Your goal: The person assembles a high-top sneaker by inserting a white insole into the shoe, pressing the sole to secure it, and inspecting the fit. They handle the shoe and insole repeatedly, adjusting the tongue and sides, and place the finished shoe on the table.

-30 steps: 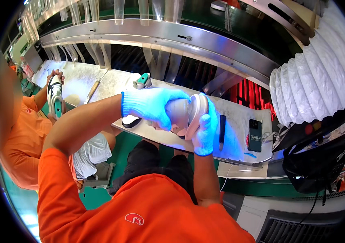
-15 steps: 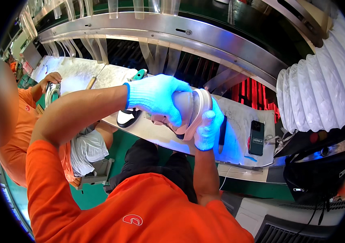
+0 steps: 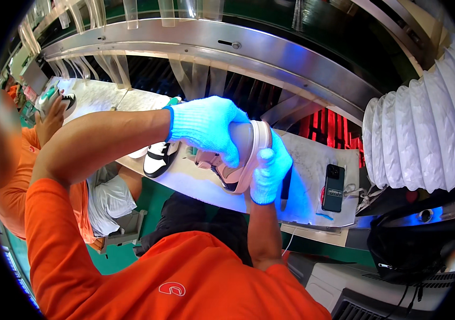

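Observation:
A pale sneaker (image 3: 258, 141) with a grey heel and dark trim is held between my two gloved hands above the worktable. My left hand (image 3: 206, 127) is closed over the shoe's upper, its thumb bent down against the side. The fingers of my right hand (image 3: 271, 173) wrap behind the sole, with the thumb pressed on its edge. Left of the held sneaker, a white-and-black shoe (image 3: 158, 160) rests on the table, partly covered by my left forearm.
On the right of the worktable (image 3: 313, 160) lie a dark phone (image 3: 333, 188) and a black-handled tool (image 3: 286, 186). A metal rail (image 3: 195, 40) with clear strips runs behind. A white ribbed duct (image 3: 414, 138) stands at right. The co-worker's hand (image 3: 51, 117) holds another shoe at left.
My hands keep their grip on the sneaker, which has turned slightly. The whole view has shifted a little. At left, the co-worker's shoe has turned and moved farther left.

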